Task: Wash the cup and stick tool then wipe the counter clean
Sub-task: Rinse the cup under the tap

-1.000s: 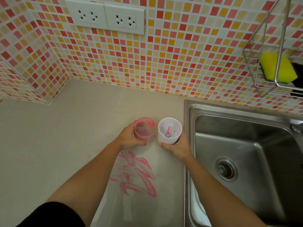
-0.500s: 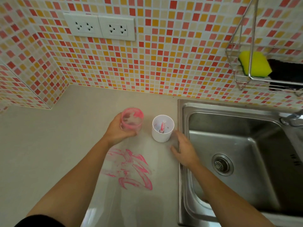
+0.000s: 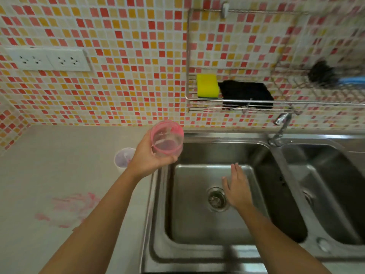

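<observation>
My left hand (image 3: 147,158) grips a pink-stained clear cup (image 3: 167,139) and holds it in the air over the left rim of the steel sink (image 3: 164,196). A white cup (image 3: 123,158) stands on the counter just left of that hand, partly hidden by it; something pink shows blurred inside it. My right hand (image 3: 237,187) hovers flat with straight fingers over the left sink basin, beside the drain (image 3: 216,199), holding nothing. Pink smears (image 3: 73,207) mark the beige counter (image 3: 49,155) at the left.
A wire rack (image 3: 296,102) on the tiled wall holds a yellow sponge (image 3: 207,86), a black cloth (image 3: 246,93) and a dark brush (image 3: 324,75). The faucet (image 3: 280,127) stands between the two basins. Two wall sockets (image 3: 49,60) sit at the upper left.
My left hand lifted the pink cup off the counter and carried it right to the sink. My right hand let go of the white cup and moved out over the basin.
</observation>
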### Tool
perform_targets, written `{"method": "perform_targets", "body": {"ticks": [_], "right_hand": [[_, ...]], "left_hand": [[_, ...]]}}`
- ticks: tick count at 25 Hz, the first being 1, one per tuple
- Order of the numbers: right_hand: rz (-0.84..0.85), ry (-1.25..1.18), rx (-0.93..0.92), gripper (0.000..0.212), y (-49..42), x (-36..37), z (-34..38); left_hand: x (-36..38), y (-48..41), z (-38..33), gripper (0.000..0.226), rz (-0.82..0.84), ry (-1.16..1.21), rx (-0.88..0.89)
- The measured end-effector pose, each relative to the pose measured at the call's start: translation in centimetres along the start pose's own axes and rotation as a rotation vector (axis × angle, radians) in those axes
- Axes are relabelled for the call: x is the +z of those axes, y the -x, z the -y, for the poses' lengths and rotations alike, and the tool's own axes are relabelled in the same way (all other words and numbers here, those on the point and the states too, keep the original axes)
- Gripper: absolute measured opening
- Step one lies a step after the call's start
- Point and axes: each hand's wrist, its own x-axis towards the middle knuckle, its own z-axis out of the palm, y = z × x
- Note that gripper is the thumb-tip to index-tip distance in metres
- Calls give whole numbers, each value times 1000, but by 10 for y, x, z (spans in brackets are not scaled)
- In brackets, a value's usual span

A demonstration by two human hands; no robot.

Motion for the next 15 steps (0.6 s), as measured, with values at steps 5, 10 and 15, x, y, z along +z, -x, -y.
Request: {"method": "perform_targets", "body": {"ticks": [5, 10, 15], "right_hand": [[42, 131, 223, 64, -7, -49, -148], [142, 237, 194, 68, -1, -55, -209], [130, 302, 98, 63, 3, -53, -221]], "left_hand": [[149, -6, -1, 85, 77, 59, -96], [239, -8, 22, 85, 98, 16, -173], [273, -16, 69, 86, 58, -611, 123]]}}
